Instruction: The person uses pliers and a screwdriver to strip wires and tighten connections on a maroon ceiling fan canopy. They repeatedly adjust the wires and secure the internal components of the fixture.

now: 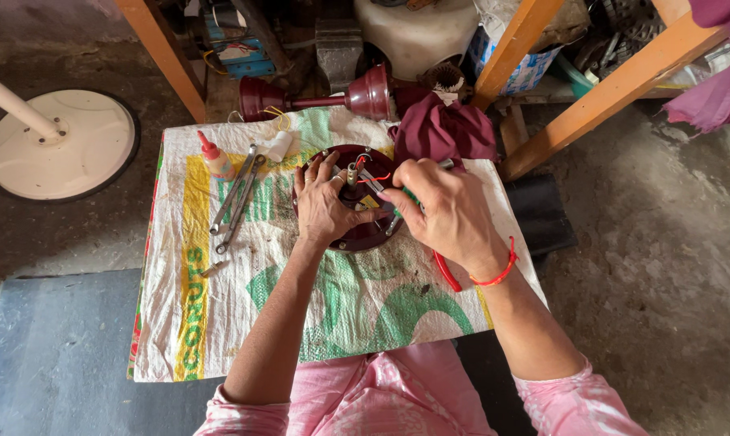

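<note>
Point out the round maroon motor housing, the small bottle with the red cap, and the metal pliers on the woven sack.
round maroon motor housing (363, 236): head view, on its lower rim below the left hand.
small bottle with the red cap (216, 163): head view, on its body.
metal pliers (237, 198): head view, mid-handles.

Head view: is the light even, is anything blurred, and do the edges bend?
Head view: soft, even daylight, no hard glare; both the left hand and right hand are sharp on the maroon round housing; wide-angle stretch shows at the edges, where the orange wooden legs splay outward.
</note>
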